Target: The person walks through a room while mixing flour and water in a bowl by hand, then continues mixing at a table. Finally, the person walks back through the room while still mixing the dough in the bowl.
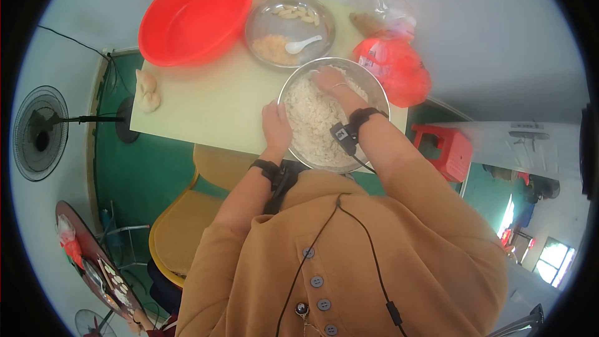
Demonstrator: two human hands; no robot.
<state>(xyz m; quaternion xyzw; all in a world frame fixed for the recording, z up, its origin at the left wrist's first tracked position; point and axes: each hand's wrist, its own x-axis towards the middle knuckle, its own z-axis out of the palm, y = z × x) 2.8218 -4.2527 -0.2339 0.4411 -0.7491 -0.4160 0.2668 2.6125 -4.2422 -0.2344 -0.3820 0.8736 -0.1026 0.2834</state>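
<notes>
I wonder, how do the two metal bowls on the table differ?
The near bowl is bigger than the far bowl. The near bowl holds white crumbly mix with the right hand in it; the far bowl holds a white spoon and pale pieces. Both are round metal.

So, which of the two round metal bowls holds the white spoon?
The smaller metal bowl, beside the red plastic basin; the larger metal bowl holds crumbly white dough.
</notes>
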